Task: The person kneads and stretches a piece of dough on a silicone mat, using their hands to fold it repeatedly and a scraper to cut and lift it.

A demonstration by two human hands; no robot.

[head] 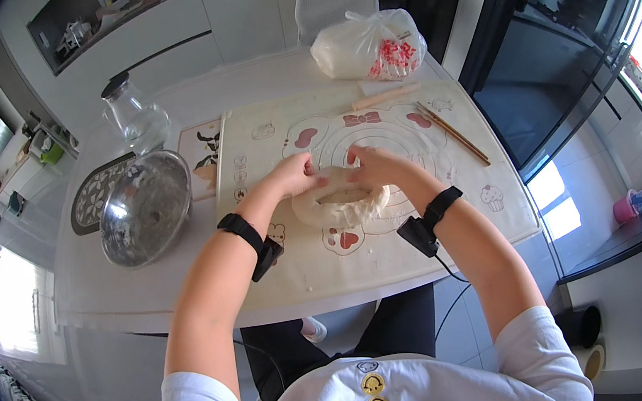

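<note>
A ring of pale dough (342,206) with an elongated hole in its middle lies on a printed kneading mat (283,282). My left hand (299,175) touches the ring's far left part, its fingers curled. Across from it, my right hand (375,165) rests on the far right part, with the thumb and fingers bent around the dough's far edge. Both hands appear to grip the dough between them. Some fingertips are hidden behind the dough or blurred. Small dough crumbs dot the mat on the near side.
A metal bowl (146,209) stands tilted at the left, near a patterned placemat (96,195) and a glass jug (139,119). Beyond the dough lie a rolling pin (385,96) and a tied plastic bag (369,47). Chopsticks (454,134) lie at the right. Cables hang from both wrist devices.
</note>
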